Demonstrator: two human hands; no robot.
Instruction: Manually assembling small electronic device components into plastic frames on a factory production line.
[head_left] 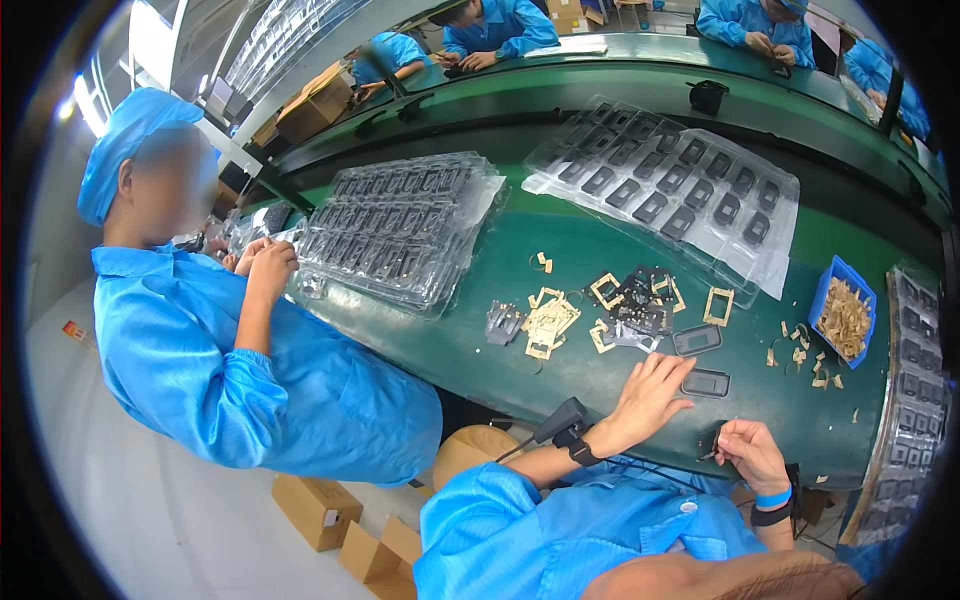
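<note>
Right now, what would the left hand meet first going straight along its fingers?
Likely the farther black case, just ahead of the left hand; height is unclear, so it might pass over.

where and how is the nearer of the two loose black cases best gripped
Probably by its two long edges near the right end, coming from above and the right: the case lies flat with a raised rim, and that end looks free, while the left hand has its fingers by the left end.

You have bare green tabletop (755, 390) between two black rectangular shells (707, 383) and the blue rectangular bin (829, 290), but small cream-coloured scraps (799, 355) intrude; leftward, heaped cream-coloured rectangular frames (548, 320) obstruct you.
</note>
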